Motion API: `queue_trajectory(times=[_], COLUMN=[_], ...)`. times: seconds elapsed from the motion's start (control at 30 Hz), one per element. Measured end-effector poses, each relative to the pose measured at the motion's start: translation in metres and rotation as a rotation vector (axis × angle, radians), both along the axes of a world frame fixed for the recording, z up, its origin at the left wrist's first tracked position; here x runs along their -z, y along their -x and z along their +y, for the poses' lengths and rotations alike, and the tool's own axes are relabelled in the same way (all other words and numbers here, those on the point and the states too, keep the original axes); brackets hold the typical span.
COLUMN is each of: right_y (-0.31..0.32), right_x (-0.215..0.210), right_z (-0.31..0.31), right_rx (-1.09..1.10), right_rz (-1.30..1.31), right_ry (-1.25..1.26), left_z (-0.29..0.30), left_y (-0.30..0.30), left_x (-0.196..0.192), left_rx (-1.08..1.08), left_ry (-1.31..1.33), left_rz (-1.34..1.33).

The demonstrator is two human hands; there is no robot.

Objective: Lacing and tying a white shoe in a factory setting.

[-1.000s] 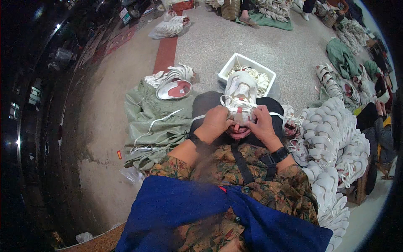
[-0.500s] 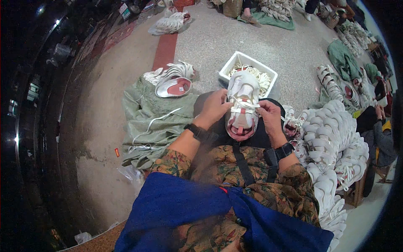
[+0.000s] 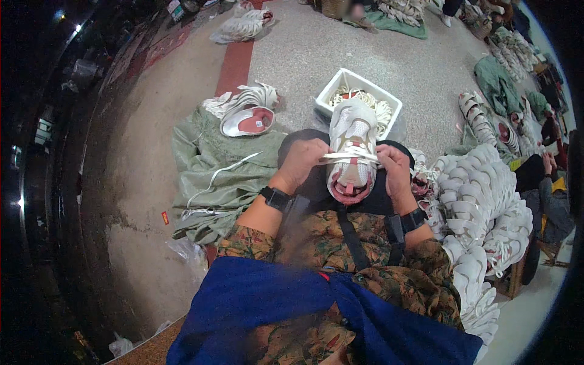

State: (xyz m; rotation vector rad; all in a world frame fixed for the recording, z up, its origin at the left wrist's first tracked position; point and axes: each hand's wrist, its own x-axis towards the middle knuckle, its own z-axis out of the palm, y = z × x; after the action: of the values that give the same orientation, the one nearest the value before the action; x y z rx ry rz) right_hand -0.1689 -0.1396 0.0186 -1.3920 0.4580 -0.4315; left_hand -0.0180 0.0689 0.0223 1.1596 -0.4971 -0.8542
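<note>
A white sneaker upper [image 3: 354,126] with a pink lining rests across my dark-trousered legs, heel end towards me. My left hand [image 3: 302,160] pinches one end of its white shoelace [image 3: 331,158] just left of the shoe. On the other side, my right hand [image 3: 395,165] is closed on the lace's opposite end, fingertips against the shoe's edge. Between the two hands the lace runs nearly straight across the tongue. Right behind the shoe stands a white foam box [image 3: 389,100] with bundled cream laces [image 3: 382,115] in it, partly hidden by the toe.
At left, a green woven sack [image 3: 225,161] carries a loose lace and stacked uppers [image 3: 248,121]. Large piles of white uppers [image 3: 471,188] crowd my right side. A seated person [image 3: 550,201] is at the far right. A bagged bundle [image 3: 243,25] lies farther off on the floor.
My left hand has shifted slightly left and down, away from the shoe. The lace that was looped loosely over the tongue is now drawn out sideways between both hands.
</note>
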Motion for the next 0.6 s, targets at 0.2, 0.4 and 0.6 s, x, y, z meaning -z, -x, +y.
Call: queue_trajectory(times=[0.2, 0.4, 0.6], right_y=[0.026, 0.025, 0.033], right_x=[0.001, -0.001, -0.01], right_z=[0.004, -0.001, 0.002], right_rx=[-0.068, -0.211, -0.18], right_rz=[-0.013, 0.28, 0.05], right_ry=[0.878, 1.172, 1.103], left_z=[0.001, -0.001, 0.004], left_y=[0.006, 0.028, 0.018], left_x=[-0.008, -0.026, -0.017], left_rx=[-0.089, -0.054, -0.113], left_ry=[-0.417, -0.808, -0.567], left_rz=[-0.714, -1.006, -0.6])
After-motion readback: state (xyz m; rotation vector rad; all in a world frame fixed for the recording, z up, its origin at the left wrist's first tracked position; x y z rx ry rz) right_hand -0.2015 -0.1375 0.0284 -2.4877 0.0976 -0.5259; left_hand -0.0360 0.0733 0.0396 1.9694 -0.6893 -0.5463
